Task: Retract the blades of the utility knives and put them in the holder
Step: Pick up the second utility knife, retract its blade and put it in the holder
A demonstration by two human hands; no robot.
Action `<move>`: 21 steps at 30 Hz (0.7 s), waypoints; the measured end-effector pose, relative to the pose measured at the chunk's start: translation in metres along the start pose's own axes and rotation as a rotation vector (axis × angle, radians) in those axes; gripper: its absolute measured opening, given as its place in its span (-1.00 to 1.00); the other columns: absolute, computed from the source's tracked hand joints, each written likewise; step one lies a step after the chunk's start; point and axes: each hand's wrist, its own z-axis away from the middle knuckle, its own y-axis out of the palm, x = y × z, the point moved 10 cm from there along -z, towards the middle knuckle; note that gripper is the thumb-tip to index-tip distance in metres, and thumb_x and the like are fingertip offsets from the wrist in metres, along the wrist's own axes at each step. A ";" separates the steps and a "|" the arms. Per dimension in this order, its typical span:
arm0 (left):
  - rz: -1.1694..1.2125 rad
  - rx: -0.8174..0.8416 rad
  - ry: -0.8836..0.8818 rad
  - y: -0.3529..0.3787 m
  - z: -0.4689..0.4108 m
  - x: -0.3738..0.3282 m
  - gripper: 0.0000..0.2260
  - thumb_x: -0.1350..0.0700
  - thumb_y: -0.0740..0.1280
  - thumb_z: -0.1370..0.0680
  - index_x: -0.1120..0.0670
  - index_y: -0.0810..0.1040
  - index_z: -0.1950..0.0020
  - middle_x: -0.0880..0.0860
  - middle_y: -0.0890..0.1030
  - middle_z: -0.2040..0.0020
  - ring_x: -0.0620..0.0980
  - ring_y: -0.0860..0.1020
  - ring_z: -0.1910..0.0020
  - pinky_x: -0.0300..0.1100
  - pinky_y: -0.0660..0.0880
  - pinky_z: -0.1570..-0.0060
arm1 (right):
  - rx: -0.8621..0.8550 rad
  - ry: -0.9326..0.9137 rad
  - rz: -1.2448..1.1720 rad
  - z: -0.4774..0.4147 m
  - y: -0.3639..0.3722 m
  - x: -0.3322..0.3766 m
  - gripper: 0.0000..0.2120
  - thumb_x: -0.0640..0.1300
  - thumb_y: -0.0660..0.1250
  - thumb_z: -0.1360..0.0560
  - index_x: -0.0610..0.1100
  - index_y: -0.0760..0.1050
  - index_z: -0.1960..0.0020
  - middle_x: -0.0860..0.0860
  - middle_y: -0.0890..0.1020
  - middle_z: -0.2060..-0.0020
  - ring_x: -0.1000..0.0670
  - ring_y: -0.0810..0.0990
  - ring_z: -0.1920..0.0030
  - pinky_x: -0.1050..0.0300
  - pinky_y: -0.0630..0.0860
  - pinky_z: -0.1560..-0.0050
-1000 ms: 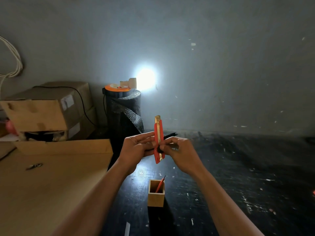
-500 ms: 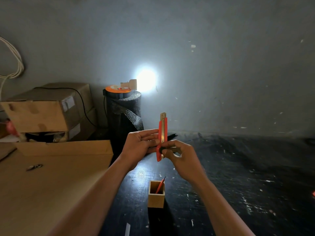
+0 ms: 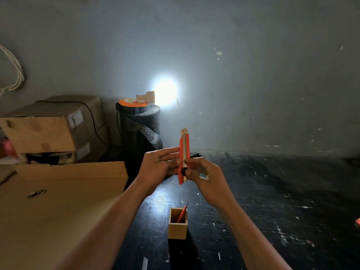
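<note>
A red utility knife (image 3: 183, 151) stands upright in mid-air between both hands, its metal tip pointing up; no blade shows beyond the tip. My left hand (image 3: 157, 168) grips its left side with the fingertips. My right hand (image 3: 204, 178) holds its lower part, thumb on the black slider knob. Below them a small square wooden holder (image 3: 177, 228) stands on the black table (image 3: 272, 201). Inside it leans another red knife (image 3: 182, 213).
A flat cardboard sheet (image 3: 58, 201) covers the left, with a small metal object (image 3: 36, 193) on it. Cardboard boxes (image 3: 48, 129) are stacked at the back left. A black mesh roll (image 3: 140, 131) with an orange-topped lamp (image 3: 136, 101) stands against the wall.
The knife has shifted slightly right and up. My right hand's thumb has come onto the black slider knob.
</note>
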 end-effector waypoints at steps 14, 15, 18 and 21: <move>0.000 0.007 -0.008 -0.003 -0.002 0.005 -0.68 0.44 0.40 -0.52 0.15 0.68 -0.20 0.17 0.77 -0.03 0.12 0.77 0.04 -0.03 0.71 0.04 | 0.005 0.015 -0.010 -0.001 0.003 -0.002 -0.88 -0.14 0.49 -0.51 0.01 0.66 -0.03 0.23 0.71 0.07 0.24 0.67 -0.03 0.36 0.53 -0.04; -0.001 0.008 -0.007 -0.003 -0.003 0.006 -0.68 0.43 0.41 -0.52 0.16 0.68 -0.21 0.17 0.77 -0.03 0.12 0.77 0.04 -0.02 0.70 0.03 | 0.014 0.009 0.007 0.000 0.004 -0.001 -0.88 -0.16 0.47 -0.54 0.03 0.67 -0.03 0.25 0.70 0.07 0.27 0.66 -0.03 0.40 0.52 -0.01; 0.007 0.005 -0.007 -0.005 -0.002 0.007 -0.69 0.42 0.41 -0.53 0.15 0.69 -0.21 0.17 0.77 -0.04 0.12 0.77 0.03 0.00 0.70 0.00 | 0.035 -0.007 0.031 0.000 0.005 0.000 -0.81 -0.19 0.41 -0.58 0.09 0.67 -0.06 0.30 0.67 0.05 0.30 0.64 -0.04 0.46 0.51 0.01; 0.024 0.001 -0.014 -0.007 -0.001 0.009 -0.69 0.44 0.39 -0.53 0.12 0.69 -0.16 0.18 0.77 -0.03 0.11 0.77 0.05 -0.03 0.71 0.03 | 0.023 -0.001 0.010 0.002 0.006 -0.002 -0.84 -0.10 0.45 -0.55 0.10 0.65 -0.09 0.29 0.69 0.01 0.27 0.65 -0.07 0.39 0.49 -0.05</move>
